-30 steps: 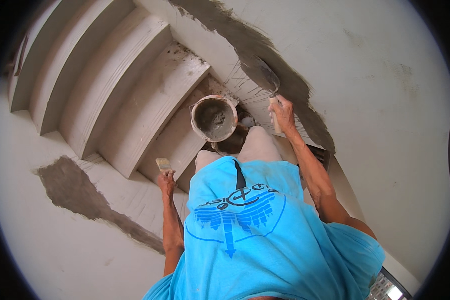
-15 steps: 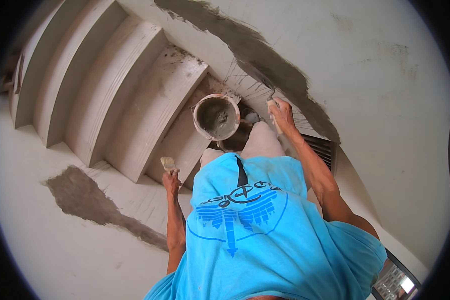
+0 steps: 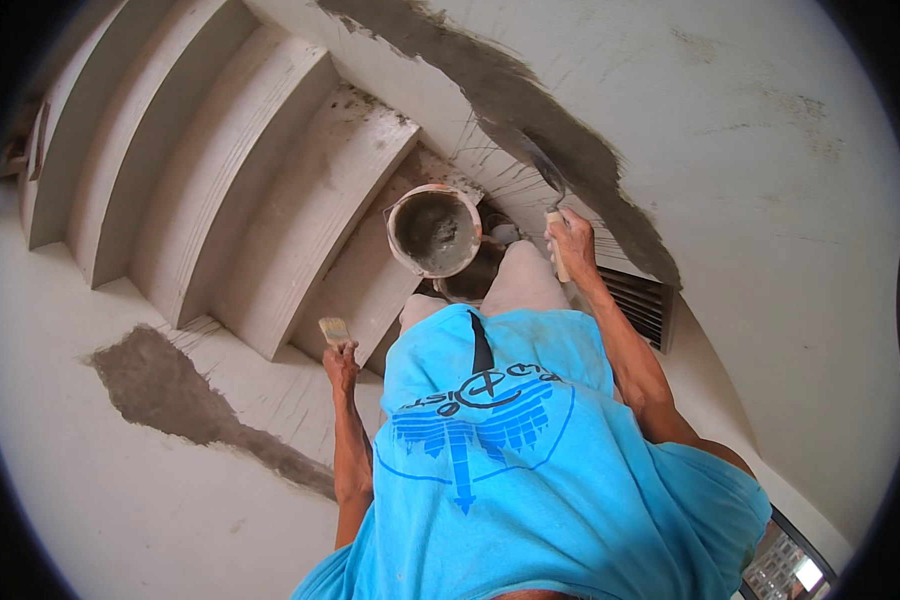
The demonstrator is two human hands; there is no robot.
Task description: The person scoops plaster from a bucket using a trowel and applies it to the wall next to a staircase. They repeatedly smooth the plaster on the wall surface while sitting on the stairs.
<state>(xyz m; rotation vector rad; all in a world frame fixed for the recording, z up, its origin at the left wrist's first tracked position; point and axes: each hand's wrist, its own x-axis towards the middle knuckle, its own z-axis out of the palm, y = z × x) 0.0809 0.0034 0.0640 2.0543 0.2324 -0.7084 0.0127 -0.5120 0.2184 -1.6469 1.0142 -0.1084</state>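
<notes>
My right hand [image 3: 573, 240] is closed round the pale handle of a trowel [image 3: 547, 168]. Its dark blade lies at the band of wet grey mortar [image 3: 570, 130] on the right wall, touching or very near it. Low on the left, my left hand [image 3: 341, 368] grips a paintbrush [image 3: 334, 331] with pale bristles pointing up, away from any wall. Between the two hands stands a bucket [image 3: 397, 238] partly filled with grey mortar.
Concrete stairs [image 3: 260, 180] rise to the far left. Another mortar patch [image 3: 160, 385] marks the left wall. A dark slatted vent [image 3: 638, 305] sits low in the right wall, beside my right forearm. Below the bucket, between my legs, is a dark shadowed area.
My right hand has moved slightly right and nearer to me. The trowel has turned, so more of its blade shows against the mortar band. My left hand is almost unmoved.
</notes>
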